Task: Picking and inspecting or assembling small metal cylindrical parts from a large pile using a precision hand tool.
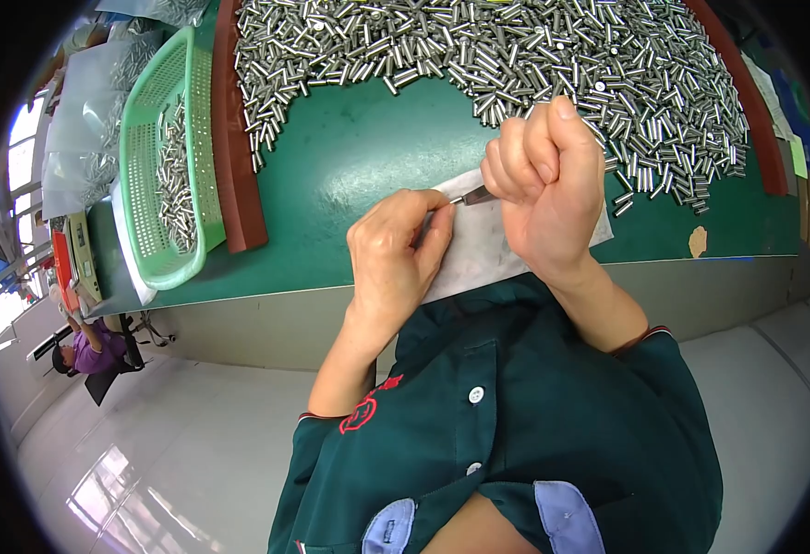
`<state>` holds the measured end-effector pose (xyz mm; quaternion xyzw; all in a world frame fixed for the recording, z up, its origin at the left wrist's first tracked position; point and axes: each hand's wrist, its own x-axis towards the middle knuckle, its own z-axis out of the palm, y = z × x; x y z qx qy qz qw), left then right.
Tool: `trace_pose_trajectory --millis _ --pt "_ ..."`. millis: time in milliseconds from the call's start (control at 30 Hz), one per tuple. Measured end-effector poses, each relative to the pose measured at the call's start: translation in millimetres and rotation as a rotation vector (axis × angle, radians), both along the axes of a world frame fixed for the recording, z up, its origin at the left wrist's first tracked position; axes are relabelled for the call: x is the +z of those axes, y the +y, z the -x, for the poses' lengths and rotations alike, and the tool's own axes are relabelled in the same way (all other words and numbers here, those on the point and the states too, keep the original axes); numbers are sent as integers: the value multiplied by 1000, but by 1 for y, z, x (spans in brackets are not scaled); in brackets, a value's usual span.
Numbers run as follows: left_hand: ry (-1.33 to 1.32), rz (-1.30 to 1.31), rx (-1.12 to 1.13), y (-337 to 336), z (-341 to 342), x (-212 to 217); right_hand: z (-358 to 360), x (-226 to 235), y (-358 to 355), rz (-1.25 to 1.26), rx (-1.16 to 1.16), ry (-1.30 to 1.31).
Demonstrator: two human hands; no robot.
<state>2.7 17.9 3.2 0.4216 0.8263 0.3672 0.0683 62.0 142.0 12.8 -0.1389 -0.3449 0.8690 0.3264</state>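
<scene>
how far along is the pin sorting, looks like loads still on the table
Done: some pins lie in the green basket. In hand: the right hand and left hand hold one metal pin over a white cloth. Left: the large pin pile on the green table.

I have one view only, from the camera on my head, the left of the pair. It looks steeply down over my chest at the near edge of the green work table [350, 148], close enough that my left hand [396, 258] and right hand [548, 180] fill the middle. My forearms enter from the lower edge. The fisheye bends the table edge and darkens the corners. At the far left rim the floor shows, with another person [86, 351] seated well away.
</scene>
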Motion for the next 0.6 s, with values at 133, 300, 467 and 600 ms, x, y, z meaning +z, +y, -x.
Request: trace_pose_trajectory --millis 133,300,467,600 --pt "-8 -3 9 -1 -1 -1 -1 -1 -2 -7 -5 -3" --pt "-83 -33 19 -1 1 -9 3 -3 -8 -74 -38 -79" --pt "-142 -44 -1 1 4 -3 8 4 -15 -285 -80 -67" --pt "-144 -10 -17 5 9 1 10 -4 -19 -503 -102 -63"
